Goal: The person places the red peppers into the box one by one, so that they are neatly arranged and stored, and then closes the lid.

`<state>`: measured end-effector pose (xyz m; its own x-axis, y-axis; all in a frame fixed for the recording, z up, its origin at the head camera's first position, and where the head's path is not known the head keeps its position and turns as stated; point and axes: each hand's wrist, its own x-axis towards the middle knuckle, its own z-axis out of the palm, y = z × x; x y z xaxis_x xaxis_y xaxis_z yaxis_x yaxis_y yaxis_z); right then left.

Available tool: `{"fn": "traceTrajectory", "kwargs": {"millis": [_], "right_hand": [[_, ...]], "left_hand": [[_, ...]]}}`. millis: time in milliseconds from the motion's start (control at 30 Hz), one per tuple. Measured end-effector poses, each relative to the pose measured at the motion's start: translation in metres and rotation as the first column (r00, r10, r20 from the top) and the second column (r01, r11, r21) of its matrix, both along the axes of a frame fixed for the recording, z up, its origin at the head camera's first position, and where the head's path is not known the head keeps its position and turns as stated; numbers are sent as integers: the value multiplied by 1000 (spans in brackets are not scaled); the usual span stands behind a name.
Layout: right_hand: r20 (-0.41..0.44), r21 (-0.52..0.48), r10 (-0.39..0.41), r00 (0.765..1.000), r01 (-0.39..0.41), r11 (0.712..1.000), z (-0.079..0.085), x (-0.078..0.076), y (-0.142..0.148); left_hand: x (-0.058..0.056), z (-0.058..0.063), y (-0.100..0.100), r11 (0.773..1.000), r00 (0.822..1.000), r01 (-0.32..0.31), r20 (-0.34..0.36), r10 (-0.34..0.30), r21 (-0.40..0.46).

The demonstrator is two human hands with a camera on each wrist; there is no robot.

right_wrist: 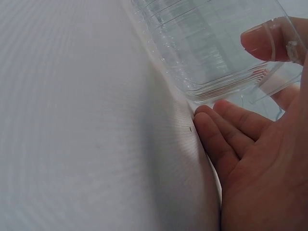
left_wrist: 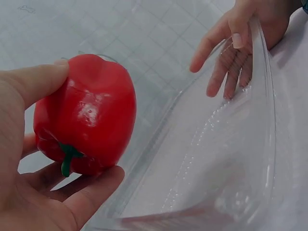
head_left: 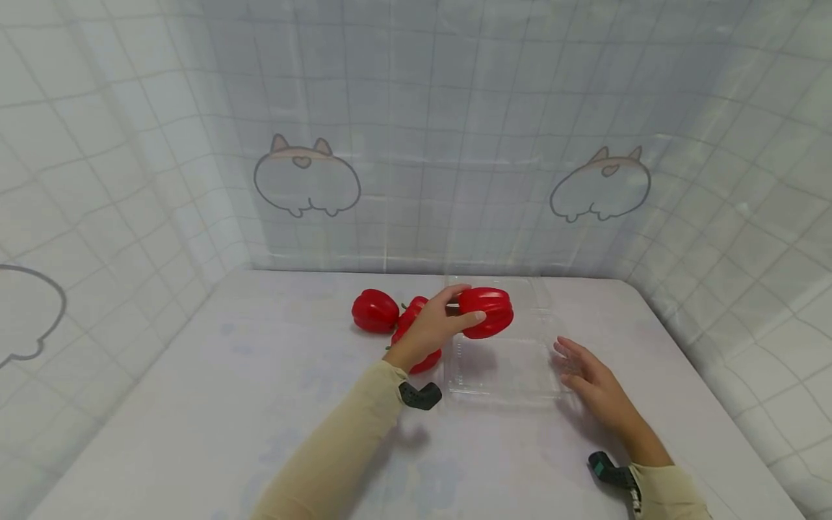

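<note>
And there it is: your left hand (head_left: 430, 331) has a firm grip on a red pepper (head_left: 492, 315), held up over the clear container (head_left: 513, 394)! Your right hand (head_left: 599, 390), fingers loosely extended, waits by the container's right wall; more peppers (head_left: 375, 311) sit left on the worktop (head_left: 286, 361).

A glossy red pepper (head_left: 494, 305) hangs above a clear container (head_left: 513, 366).

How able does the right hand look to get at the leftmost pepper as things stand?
Probably not by a straight path: between the right hand and the leftmost pepper are the clear box and the left hand, which holds another pepper.
</note>
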<state>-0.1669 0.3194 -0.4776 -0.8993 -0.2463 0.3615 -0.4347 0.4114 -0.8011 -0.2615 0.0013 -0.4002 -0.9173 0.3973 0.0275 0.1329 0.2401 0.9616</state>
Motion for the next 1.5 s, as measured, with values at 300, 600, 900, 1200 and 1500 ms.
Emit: {"fn": "traceTrajectory", "kwargs": {"millis": [300, 600, 900, 1200, 1500], "right_hand": [[11, -4, -3, 1000, 3, 1000, -1, 0, 0], [37, -19, -5, 999, 6, 1000, -4, 1, -3], [68, 42, -51, 996, 48, 998, -2, -1, -4], [46, 71, -82, 996, 78, 994, 3, 1, -1], [66, 76, -65, 996, 60, 995, -1, -2, -1]], "left_hand": [[-1, -1, 12, 1000, 1000, 8, 12, -8, -8], [5, -4, 20, 1000, 999, 11, 39, -12, 20], [1, -2, 29, 996, 1000, -1, -18, -1, -90], [-3, -1, 39, 993, 999, 41, -22, -43, -115], [-3, -5, 44, 989, 999, 33, -3, -33, -147]]}}
